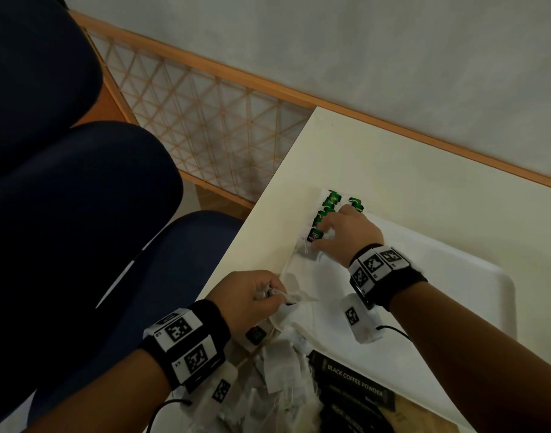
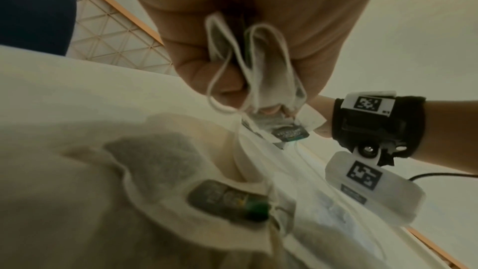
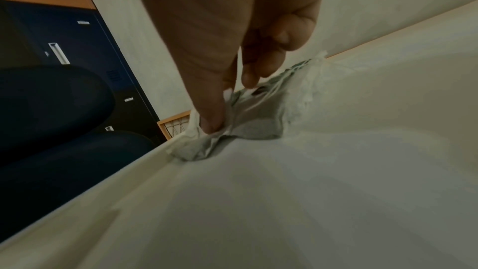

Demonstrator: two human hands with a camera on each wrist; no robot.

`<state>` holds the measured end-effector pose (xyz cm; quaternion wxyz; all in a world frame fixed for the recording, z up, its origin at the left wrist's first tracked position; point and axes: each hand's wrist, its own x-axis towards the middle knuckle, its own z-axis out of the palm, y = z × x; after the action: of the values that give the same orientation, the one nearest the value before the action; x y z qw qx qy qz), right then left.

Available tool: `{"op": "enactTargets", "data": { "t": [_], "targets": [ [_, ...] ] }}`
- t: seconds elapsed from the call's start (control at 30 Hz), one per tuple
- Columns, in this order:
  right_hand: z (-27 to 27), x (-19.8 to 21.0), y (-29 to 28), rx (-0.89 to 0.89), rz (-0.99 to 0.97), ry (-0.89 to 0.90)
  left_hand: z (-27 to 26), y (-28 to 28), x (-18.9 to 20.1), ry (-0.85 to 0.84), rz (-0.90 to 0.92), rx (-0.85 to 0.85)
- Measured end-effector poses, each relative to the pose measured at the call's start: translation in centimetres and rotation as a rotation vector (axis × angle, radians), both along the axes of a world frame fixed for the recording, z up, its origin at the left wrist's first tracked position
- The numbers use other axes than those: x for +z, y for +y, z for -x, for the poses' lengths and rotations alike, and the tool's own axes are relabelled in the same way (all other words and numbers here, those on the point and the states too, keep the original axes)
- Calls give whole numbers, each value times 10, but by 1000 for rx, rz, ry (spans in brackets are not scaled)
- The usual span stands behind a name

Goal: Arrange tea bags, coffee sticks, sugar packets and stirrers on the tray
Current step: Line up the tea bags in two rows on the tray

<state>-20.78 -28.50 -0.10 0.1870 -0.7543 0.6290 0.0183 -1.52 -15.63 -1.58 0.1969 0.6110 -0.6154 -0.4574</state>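
Observation:
A white tray (image 1: 471, 276) lies on a cream table. A row of tea bags with green tags (image 1: 329, 206) lines its far left corner. My right hand (image 1: 322, 237) pinches one tea bag (image 3: 258, 118) between thumb and fingers (image 3: 230, 104), holding it against the tray's left rim at the near end of that row. My left hand (image 1: 268, 295) grips a small bunch of tea bags (image 2: 269, 81) with loose strings, just above a pile of tea bags (image 1: 280, 367) at the tray's near left. Black coffee sticks (image 1: 355, 381) lie beside the pile.
Dark blue chairs (image 1: 80, 214) stand close to the table's left edge (image 1: 258, 214). A wooden lattice panel (image 1: 205, 120) runs along the wall behind. A thin black cable (image 1: 393, 329) trails from my right wrist over the tray.

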Motion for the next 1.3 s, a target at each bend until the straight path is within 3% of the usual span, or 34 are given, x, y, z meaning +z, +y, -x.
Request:
{"op": "enactTargets", "data": {
  "t": [0.3, 1.0, 1.1, 1.17, 1.23, 1.3],
  "targets": [
    [10, 15, 15, -9, 72, -353, 4, 1, -1, 30, -2, -3],
    [21, 6, 9, -181, 8, -522, 15, -17, 9, 176, -17, 89],
    [26, 15, 25, -76, 3, -605, 17, -23, 10, 212, -28, 130],
    [27, 24, 43, 57, -126, -647, 18, -26, 10, 228, -29, 156],
    [28, 30, 60, 164, -213, -652, 21, -29, 13, 254, -36, 181],
    [27, 30, 69, 192, -163, -600, 25, -30, 17, 316, -70, 226]
  ]
}}
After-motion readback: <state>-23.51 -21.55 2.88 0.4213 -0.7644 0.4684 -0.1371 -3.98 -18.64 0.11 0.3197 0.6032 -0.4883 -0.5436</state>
